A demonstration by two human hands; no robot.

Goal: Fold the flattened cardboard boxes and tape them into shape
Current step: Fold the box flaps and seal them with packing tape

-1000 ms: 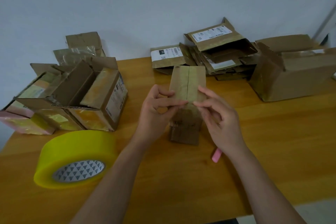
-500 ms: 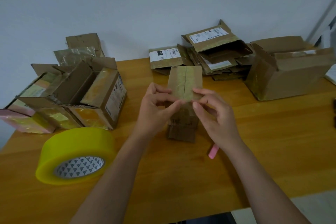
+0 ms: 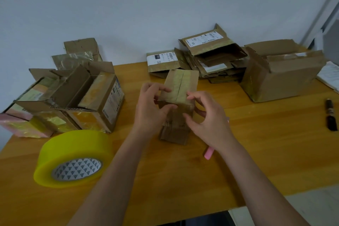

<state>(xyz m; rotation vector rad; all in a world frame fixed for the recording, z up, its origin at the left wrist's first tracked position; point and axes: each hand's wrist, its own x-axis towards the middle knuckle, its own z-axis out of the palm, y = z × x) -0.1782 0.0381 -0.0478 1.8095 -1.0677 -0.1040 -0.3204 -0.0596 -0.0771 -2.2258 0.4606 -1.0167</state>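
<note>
A small brown cardboard box stands upright at the middle of the wooden table, its two top flaps closed with a seam down the middle. My left hand grips its left side, thumb on the front face. My right hand holds the right side with curled fingers at the top front edge. A big roll of yellow tape lies flat at the front left. A pile of flattened boxes sits at the back against the wall.
Several folded boxes crowd the left end of the table. A larger open box stands at the back right. A pink cutter lies under my right wrist. A dark pen and white papers lie at the right edge.
My hands have slid from the top seam down to the box's sides and front edge. The view has swung right, bringing a pen into sight.
</note>
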